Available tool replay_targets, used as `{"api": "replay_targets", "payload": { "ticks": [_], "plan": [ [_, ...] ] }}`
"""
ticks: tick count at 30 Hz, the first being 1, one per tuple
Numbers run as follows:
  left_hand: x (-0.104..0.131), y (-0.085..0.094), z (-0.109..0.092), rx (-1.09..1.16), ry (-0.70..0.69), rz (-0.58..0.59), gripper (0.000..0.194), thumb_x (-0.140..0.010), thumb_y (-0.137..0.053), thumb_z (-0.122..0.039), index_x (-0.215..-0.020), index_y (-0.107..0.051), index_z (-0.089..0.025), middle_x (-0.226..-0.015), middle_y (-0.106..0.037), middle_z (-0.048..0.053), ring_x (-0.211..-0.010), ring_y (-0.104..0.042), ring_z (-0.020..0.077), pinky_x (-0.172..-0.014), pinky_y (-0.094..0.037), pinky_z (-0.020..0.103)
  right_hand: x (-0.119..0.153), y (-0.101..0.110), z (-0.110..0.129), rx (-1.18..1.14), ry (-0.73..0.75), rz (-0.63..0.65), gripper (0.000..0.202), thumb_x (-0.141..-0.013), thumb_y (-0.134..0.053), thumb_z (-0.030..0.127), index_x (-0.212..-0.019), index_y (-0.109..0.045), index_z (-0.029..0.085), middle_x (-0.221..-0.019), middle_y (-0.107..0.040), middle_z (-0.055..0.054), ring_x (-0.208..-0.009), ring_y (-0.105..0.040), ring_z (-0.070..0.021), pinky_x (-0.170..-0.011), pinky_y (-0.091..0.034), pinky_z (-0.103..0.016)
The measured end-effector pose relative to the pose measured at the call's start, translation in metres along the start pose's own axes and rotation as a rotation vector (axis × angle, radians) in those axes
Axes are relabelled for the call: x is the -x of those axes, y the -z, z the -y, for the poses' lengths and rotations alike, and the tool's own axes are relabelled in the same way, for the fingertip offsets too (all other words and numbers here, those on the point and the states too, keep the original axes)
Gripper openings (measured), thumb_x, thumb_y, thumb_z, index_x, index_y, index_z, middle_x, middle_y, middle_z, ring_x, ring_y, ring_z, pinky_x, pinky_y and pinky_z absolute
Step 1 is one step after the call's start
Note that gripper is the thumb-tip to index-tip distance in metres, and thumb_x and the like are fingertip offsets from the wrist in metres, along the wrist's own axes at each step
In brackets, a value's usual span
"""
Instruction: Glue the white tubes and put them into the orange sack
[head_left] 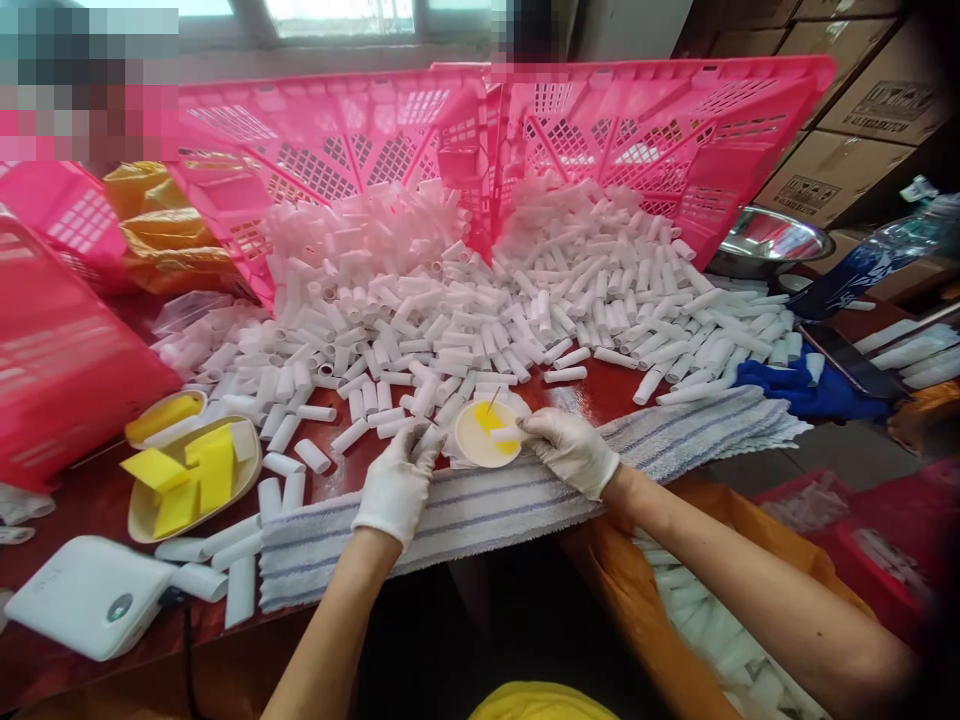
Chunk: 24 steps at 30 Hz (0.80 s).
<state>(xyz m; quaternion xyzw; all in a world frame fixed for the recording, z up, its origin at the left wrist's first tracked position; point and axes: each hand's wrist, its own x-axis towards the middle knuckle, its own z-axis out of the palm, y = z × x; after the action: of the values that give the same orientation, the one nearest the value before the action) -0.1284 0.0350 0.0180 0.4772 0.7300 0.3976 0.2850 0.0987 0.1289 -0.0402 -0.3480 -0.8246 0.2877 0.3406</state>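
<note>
Slim white plastic-looking tube [505, 434], head view: clamped in white-gloved right hand [568, 450], over round cream dish [468, 440] | white-gloved left hand [397, 485]: fingers bunched, can't tell whether gripping | judged mid-handling, much left: loose white-tube heap [457, 320] beyond both hands | room: glossy red tabletop [611, 385] beyond right hand; grey-striped cloth towel [465, 515] along near edge, below hands

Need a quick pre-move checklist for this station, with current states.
1. Both hands gloved, left hand and right hand: ok.
2. Right hand has a white tube over the small dish: ok.
3. That tube touching the yellow pad in the dish: cannot tell.
4. Left hand's grip on a tube at its fingertips: cannot tell.
5. Striped towel along the near table edge: ok.
6. Tube pile sorted: not ok, jumbled.
</note>
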Motion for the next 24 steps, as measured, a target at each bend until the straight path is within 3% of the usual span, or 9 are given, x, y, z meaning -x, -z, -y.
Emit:
{"api": "replay_targets", "payload": {
  "ticks": [6,10,14,16,19,21,24],
  "plan": [
    [0.005,-0.003,0.008,0.023,0.038,0.035,0.036,-0.077,-0.055,-0.044,-0.104,-0.059,-0.020,-0.100,-0.067,0.006,-0.092,-0.062,0.0193,-0.084,-0.048,0.030,0.001,-0.002,0.003,-0.031,-0.039,-0.056,0.029,-0.083,-0.055,0.032,-0.107,-0.061,0.019,-0.096,-0.064,-0.007,-0.086,-0.061,-0.0174,-0.078,-0.050,-0.032],
    [0.005,-0.009,0.022,0.060,-0.013,0.072,0.035,-0.076,-0.057,-0.038,-0.106,-0.059,-0.020,-0.099,-0.067,0.006,-0.090,-0.063,0.0191,-0.085,-0.048,0.032,0.004,0.000,0.006,0.122,0.154,-0.096,0.015,-0.084,-0.055,0.027,-0.089,-0.067,0.020,-0.082,-0.062,-0.006,-0.078,-0.057,-0.0160,-0.073,-0.048,-0.030],
    [0.008,-0.013,0.024,0.098,-0.028,0.053,0.034,-0.071,-0.063,-0.038,-0.099,-0.060,-0.019,-0.095,-0.068,0.006,-0.088,-0.063,0.0194,-0.083,-0.049,0.032,0.014,0.007,0.023,0.153,0.162,-0.059,0.012,-0.082,-0.058,0.026,-0.081,-0.069,0.023,-0.075,-0.054,-0.003,-0.069,-0.051,-0.0129,-0.065,-0.043,-0.026],
    [0.011,-0.016,0.020,0.117,-0.030,0.062,0.034,-0.069,-0.064,-0.038,-0.097,-0.059,-0.019,-0.093,-0.068,0.006,-0.086,-0.063,0.0189,-0.081,-0.049,0.031,0.020,0.009,0.034,-0.038,0.070,-0.135,0.010,-0.079,-0.062,0.030,-0.083,-0.067,0.023,-0.079,-0.055,-0.002,-0.071,-0.052,-0.0129,-0.065,-0.044,-0.026],
    [0.019,-0.020,0.007,0.179,-0.043,0.113,0.032,-0.067,-0.067,-0.036,-0.093,-0.059,-0.018,-0.090,-0.067,0.004,-0.082,-0.063,0.0173,-0.079,-0.050,0.029,0.024,0.010,0.050,-0.398,-0.225,-0.234,0.024,-0.073,-0.067,0.039,-0.088,-0.060,0.021,-0.087,-0.059,-0.004,-0.075,-0.055,-0.0145,-0.064,-0.046,-0.026],
    [0.025,-0.023,-0.003,0.231,-0.055,0.160,0.028,-0.066,-0.068,-0.033,-0.088,-0.060,-0.018,-0.086,-0.067,0.003,-0.080,-0.063,0.0160,-0.078,-0.050,0.028,0.023,0.011,0.057,-0.528,-0.399,-0.196,0.033,-0.070,-0.067,0.046,-0.088,-0.059,0.019,-0.080,-0.059,-0.003,-0.066,-0.053,-0.0126,-0.056,-0.043,-0.024],
    [0.032,-0.025,-0.014,0.298,-0.063,0.228,0.023,-0.066,-0.068,-0.029,-0.084,-0.059,-0.018,-0.083,-0.066,0.002,-0.078,-0.062,0.0145,-0.077,-0.050,0.026,0.019,0.015,0.064,-0.603,-0.490,-0.086,0.040,-0.070,-0.064,0.053,-0.084,-0.057,0.016,-0.063,-0.051,0.002,-0.051,-0.042,-0.0080,-0.046,-0.033,-0.021]
  ]
}}
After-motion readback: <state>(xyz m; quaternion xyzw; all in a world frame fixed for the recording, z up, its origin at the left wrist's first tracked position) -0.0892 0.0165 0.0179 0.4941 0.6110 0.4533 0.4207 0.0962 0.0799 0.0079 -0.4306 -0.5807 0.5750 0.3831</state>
